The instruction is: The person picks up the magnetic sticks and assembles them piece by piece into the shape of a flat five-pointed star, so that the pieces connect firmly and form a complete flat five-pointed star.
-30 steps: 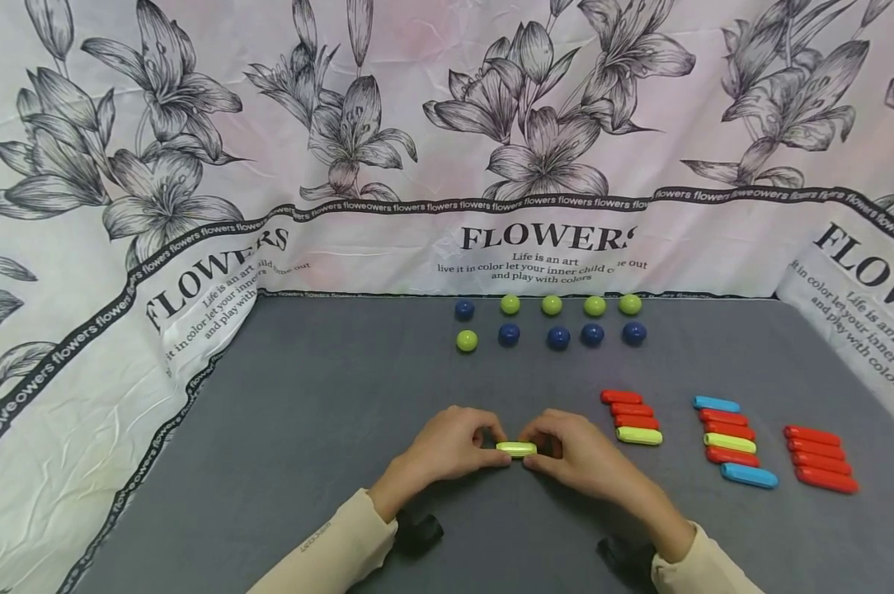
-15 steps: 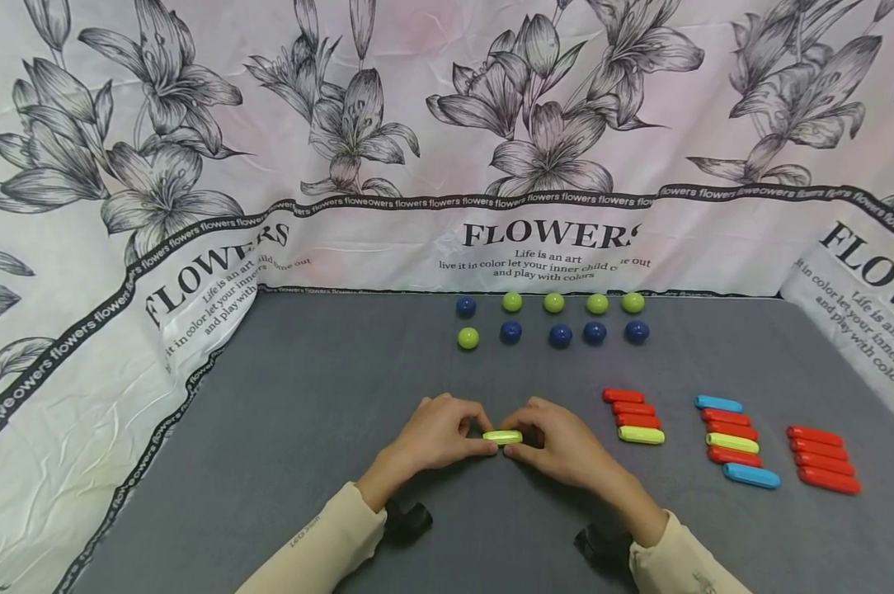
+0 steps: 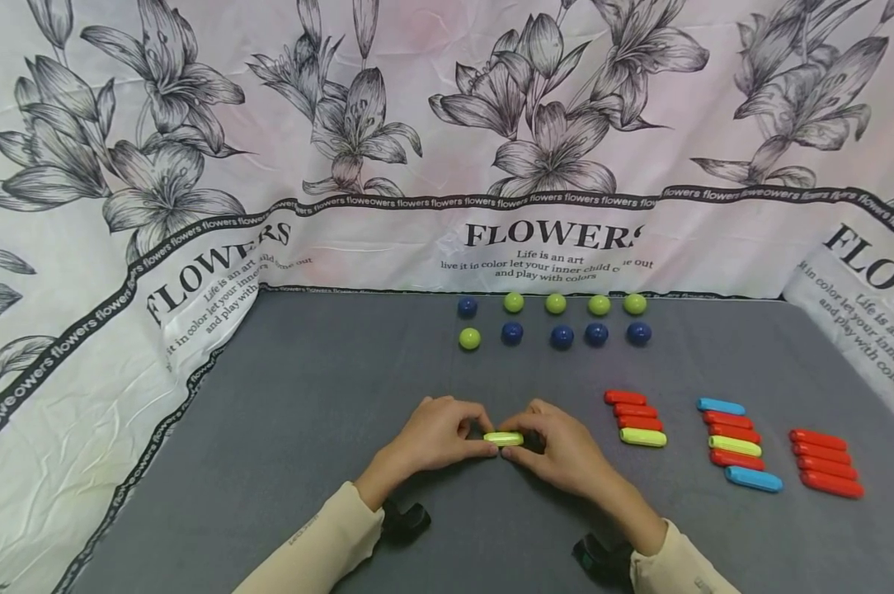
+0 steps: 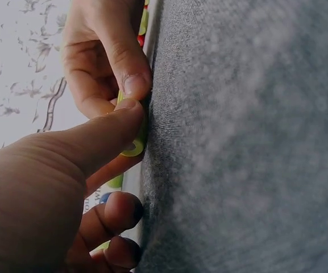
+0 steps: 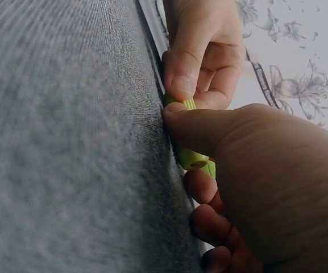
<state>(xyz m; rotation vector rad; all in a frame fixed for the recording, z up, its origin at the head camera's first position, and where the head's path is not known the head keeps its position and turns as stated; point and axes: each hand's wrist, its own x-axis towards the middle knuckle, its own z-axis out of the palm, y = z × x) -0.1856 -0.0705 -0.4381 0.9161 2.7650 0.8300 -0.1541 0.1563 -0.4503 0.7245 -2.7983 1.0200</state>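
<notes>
A short yellow-green plastic stick (image 3: 504,439) lies crosswise on the grey table in front of me, held from both sides. My left hand (image 3: 441,429) pinches its left end between thumb and fingers. At the other end my right hand (image 3: 566,441) pinches it likewise. The left wrist view shows the stick's round, recessed end (image 4: 133,149) beside the left thumb. In the right wrist view the ribbed stick (image 5: 191,158) shows partly under the right thumb, close to the cloth. The fingers cover much of its length.
To the right lie three stacks of sticks: a red and yellow row (image 3: 640,417), a mixed row with blue ends (image 3: 735,445), and a red row (image 3: 825,464). Two lines of green and blue balls (image 3: 562,337) stand at the back, before a flower-printed cloth (image 3: 358,247).
Both hands and the stick have shifted slightly left and away from me since a second ago. In the last half second they have barely moved, with both still gripping it.
</notes>
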